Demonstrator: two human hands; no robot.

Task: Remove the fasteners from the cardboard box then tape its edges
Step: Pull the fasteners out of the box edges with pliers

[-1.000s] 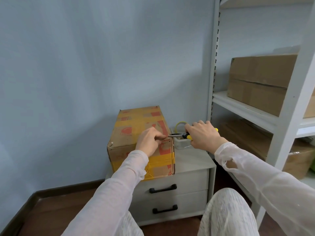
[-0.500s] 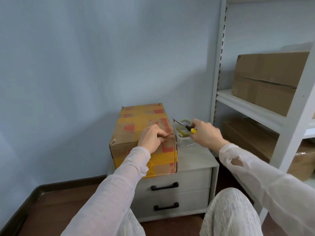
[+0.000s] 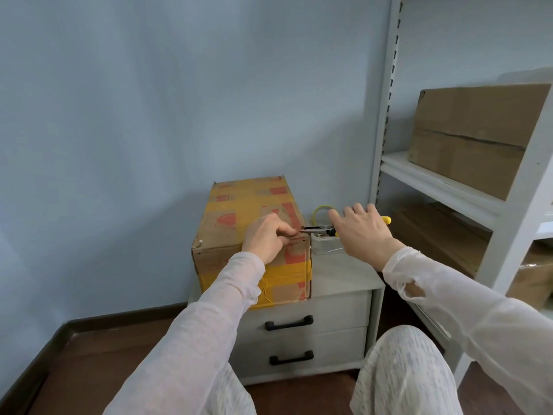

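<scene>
Pliers (image 3: 318, 230) swung back down, tips at the near right top corner of the box (image 3: 239, 205), pinched by the curled left hand (image 3: 264, 239); the right hand (image 3: 362, 232) grips their handles. Box fills the left half of the cabinet (image 3: 344, 272) — 1 tub (image 3: 324, 247) beside.

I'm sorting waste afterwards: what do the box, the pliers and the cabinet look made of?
Box: brown matte cardboard with red print, wrapped in bands of yellow tape.
Pliers: dark metal nose; the yellow grips are likely plastic or rubber.
Cabinet: pale matte panels, perhaps painted wood or laminate. The handles are matte black, but whether metal or plastic is unclear.
</scene>
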